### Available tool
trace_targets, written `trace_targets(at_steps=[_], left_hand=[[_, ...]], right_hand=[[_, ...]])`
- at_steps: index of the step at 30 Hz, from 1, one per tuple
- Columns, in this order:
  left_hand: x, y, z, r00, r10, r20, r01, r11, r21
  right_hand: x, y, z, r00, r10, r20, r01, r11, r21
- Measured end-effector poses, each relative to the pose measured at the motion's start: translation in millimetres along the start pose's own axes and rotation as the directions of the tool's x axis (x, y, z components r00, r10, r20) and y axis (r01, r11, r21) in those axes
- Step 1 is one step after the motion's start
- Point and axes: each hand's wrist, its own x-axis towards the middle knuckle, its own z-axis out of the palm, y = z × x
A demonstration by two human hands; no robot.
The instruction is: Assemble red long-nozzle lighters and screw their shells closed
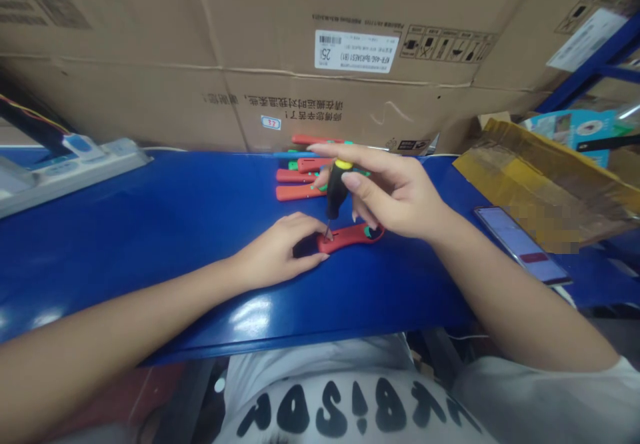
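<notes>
My right hand (400, 191) grips a screwdriver (337, 192) with a black handle and yellow end. It stands nearly upright, and its thin shaft meets the left end of a red plastic handle-shaped tool (350, 236). This red tool lies flat on the blue table, with a slot along it and a green and black part at its right end. My left hand (287, 247) pinches its left end between thumb and fingers. Behind my right hand lie several similar red tools (297, 193) with green parts, side by side and partly hidden by the fingers.
Large cardboard boxes (280, 44) form a wall behind the blue table (200, 231). A power strip (100, 164) sits at the left. On the right are a phone (520, 244) with its screen lit and a yellow-taped package (530, 177). The table's front edge is near my lap.
</notes>
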Motion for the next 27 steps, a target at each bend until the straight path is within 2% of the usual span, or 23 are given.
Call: trace_targets(at_steps=[2,6,10,12,17,21,23,25,27], left_hand=[[0,-1,0.4,1.000,0.000,-0.001,0.000,1.000,0.001],[0,-1,0.9,1.000,0.000,-0.005,0.000,1.000,0.000],[1,0,0.3,1.000,-0.003,-0.002,0.003,1.000,0.004],[1,0,-0.1,1.000,-0.001,-0.002,0.001,1.000,0.004],[1,1,-1.0,1.000,-0.001,-0.005,0.001,1.000,0.000],[1,1,-0.7,1.000,-0.001,-0.002,0.001,1.000,0.005],[0,-1,0.2,1.000,0.009,-0.010,-0.009,1.000,0.014],[-1,-2,1.0,1.000,0.017,-0.017,-0.016,1.000,0.022],[-1,-2,1.1,1.000,0.016,-0.019,-0.015,1.000,0.026]], right_hand=[[1,-2,-2,0.999,-0.039,-0.005,0.039,0.999,0.005],[2,-7,-6,0.991,-0.130,-0.004,0.129,0.988,-0.088],[1,-10,-9,0.998,-0.023,0.065,0.026,0.999,-0.040],[1,-9,-8,0.999,0.010,0.052,-0.009,1.000,-0.012],[1,-7,-1,0.993,-0.099,-0.065,0.092,0.990,-0.106],[1,-11,3,0.999,-0.024,-0.021,0.026,0.997,0.072],[0,-12,5,0.997,-0.029,-0.074,0.033,0.998,0.049],[-1,-11,8,0.976,-0.114,-0.187,0.100,0.992,-0.082],[-1,-10,10,0.955,-0.174,-0.242,0.131,0.974,-0.184]])
